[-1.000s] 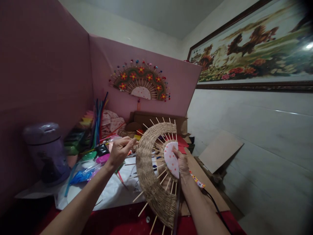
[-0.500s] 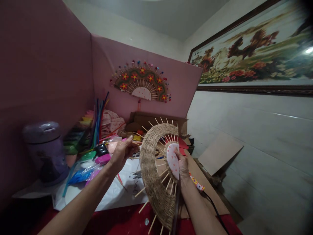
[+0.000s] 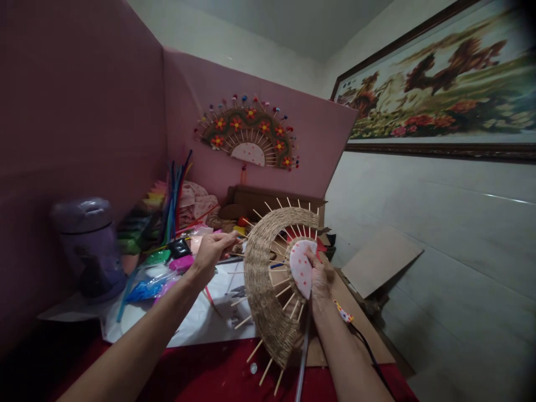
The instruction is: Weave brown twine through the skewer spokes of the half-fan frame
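Note:
A half-round fan of woven twine (image 3: 262, 279) on thin wooden sticks stands roughly upright before me, its arc facing left. My right hand (image 3: 320, 279) grips it at the white, red-dotted centre piece (image 3: 300, 268), thumb across the front. At the fan's upper left edge, my left hand (image 3: 213, 251) is pinched at the tip of one protruding stick (image 3: 243, 234). A finished-looking fan (image 3: 247, 134) with red and orange flowers and coloured balls along its rim hangs on the pink board.
Bagged coloured clay (image 3: 151, 285) and pipe cleaners (image 3: 173, 195) lie at left, beside a purple cup (image 3: 90, 251). Brown cardboard (image 3: 368, 329) and a dotted glue gun (image 3: 343, 311) with a black cable lie at right. White sheet (image 3: 188, 326) covers part of the red cloth (image 3: 201, 377).
The view has shifted slightly. The held fan has turned a little, and my left hand has moved up along its edge to a higher stick.

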A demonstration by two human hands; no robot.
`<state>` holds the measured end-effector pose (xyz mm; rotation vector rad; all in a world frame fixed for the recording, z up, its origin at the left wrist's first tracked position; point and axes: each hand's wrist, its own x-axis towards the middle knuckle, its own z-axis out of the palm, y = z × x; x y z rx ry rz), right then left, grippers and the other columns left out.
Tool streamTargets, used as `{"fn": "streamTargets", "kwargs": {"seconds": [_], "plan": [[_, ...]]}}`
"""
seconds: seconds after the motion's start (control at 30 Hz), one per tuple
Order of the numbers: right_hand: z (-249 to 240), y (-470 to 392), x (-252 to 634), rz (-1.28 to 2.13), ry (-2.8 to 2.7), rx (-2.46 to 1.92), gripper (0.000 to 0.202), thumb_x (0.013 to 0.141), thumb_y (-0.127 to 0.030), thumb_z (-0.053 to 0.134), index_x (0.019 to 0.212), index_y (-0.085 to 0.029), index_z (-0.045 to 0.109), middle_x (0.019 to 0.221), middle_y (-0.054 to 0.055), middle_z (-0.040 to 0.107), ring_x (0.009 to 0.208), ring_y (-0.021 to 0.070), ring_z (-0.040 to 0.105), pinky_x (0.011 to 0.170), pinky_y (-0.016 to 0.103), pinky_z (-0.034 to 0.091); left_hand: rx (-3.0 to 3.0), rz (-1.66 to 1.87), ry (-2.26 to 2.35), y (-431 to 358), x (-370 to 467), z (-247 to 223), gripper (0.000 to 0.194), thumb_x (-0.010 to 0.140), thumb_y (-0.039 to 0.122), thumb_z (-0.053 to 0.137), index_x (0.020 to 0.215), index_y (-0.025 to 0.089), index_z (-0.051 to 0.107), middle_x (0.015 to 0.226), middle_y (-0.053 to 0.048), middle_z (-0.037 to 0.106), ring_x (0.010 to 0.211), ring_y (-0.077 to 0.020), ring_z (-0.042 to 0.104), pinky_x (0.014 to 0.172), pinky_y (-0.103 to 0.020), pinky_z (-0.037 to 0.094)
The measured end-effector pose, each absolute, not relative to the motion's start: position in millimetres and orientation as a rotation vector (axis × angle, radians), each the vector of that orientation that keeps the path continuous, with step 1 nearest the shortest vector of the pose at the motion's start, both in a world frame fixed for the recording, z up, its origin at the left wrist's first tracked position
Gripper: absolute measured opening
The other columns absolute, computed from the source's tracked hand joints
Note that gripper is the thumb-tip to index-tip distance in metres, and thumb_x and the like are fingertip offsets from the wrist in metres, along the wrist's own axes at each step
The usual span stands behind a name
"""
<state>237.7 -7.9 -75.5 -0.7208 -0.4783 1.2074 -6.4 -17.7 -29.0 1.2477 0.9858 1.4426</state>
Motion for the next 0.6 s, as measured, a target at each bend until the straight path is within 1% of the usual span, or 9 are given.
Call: {"fn": "streamTargets", "kwargs": {"seconds": [0.03, 0.1, 0.2, 0.27, 0.37, 0.47, 0.6], "plan": [[-75, -8, 238, 1.234, -0.458, -0.729, 0.031, 0.057, -0.026, 0.072, 0.086, -0.017, 0.066, 0.064, 0.000, 0.071, 0.069, 0.0199, 0.069, 0.070, 0.034, 0.058, 1.269, 1.445, 0.975, -18, -7, -29, 0.033, 0.059, 0.046, 0.072, 0.061, 0.013, 0.067, 0.042, 0.004, 0.046, 0.037, -0.0041, 0.029, 0.039, -0.020, 0.018], [-76, -7, 239, 1.249, -0.425, -0.735, 0.029, 0.056, -0.024, 0.072, 0.084, -0.017, 0.065, 0.064, 0.000, 0.071, 0.069, 0.0196, 0.069, 0.070, 0.033, 0.058, 1.308, 1.448, 0.968, -19, -8, -28, 0.028, 0.056, 0.039, 0.075, 0.064, 0.013, 0.069, 0.045, 0.003, 0.052, 0.039, -0.0052, 0.035, 0.039, -0.021, 0.022], [-76, -6, 239, 1.208, -0.428, -0.727, 0.024, 0.057, -0.024, 0.071, 0.079, -0.017, 0.064, 0.062, 0.000, 0.070, 0.067, 0.0190, 0.069, 0.069, 0.032, 0.057, 1.422, 1.482, 0.987, -20, -9, -27, 0.024, 0.057, 0.036, 0.075, 0.066, 0.014, 0.071, 0.055, -0.002, 0.062, 0.049, -0.0109, 0.050, 0.046, -0.023, 0.035], [-76, -6, 239, 1.199, -0.425, -0.714, 0.021, 0.058, -0.023, 0.071, 0.078, -0.017, 0.064, 0.063, 0.000, 0.070, 0.065, 0.0177, 0.068, 0.066, 0.030, 0.057, 1.566, 1.516, 1.030, -21, -8, -26, 0.022, 0.059, 0.035, 0.072, 0.066, 0.014, 0.071, 0.059, -0.003, 0.063, 0.056, -0.0136, 0.054, 0.051, -0.024, 0.039], [-76, -5, 239, 1.228, -0.397, -0.705, 0.022, 0.059, -0.021, 0.071, 0.079, -0.016, 0.064, 0.067, 0.001, 0.071, 0.058, 0.0155, 0.067, 0.061, 0.027, 0.056, 1.834, 1.575, 1.137, -22, -8, -25, 0.016, 0.065, 0.032, 0.068, 0.066, 0.016, 0.072, 0.060, -0.002, 0.061, 0.059, -0.0134, 0.053, 0.054, -0.024, 0.039], [-78, -4, 240, 1.239, -0.416, -0.684, 0.024, 0.060, -0.025, 0.071, 0.081, -0.015, 0.063, 0.067, 0.001, 0.071, 0.056, 0.0151, 0.066, 0.058, 0.027, 0.056, 2.134, 1.592, 1.318, -24, -8, -26, 0.012, 0.070, 0.027, 0.063, 0.068, 0.019, 0.071, 0.062, -0.001, 0.057, 0.059, -0.0122, 0.051, 0.055, -0.024, 0.036], [-81, -3, 242, 1.179, -0.425, -0.673, 0.028, 0.058, -0.025, 0.072, 0.083, -0.016, 0.062, 0.068, 0.001, 0.071, 0.056, 0.0139, 0.066, 0.057, 0.025, 0.055, 2.423, 1.557, 1.511, -28, -5, -28, 0.014, 0.076, 0.024, 0.059, 0.071, 0.020, 0.071, 0.066, -0.002, 0.058, 0.062, -0.0130, 0.052, 0.057, -0.024, 0.036]]}}
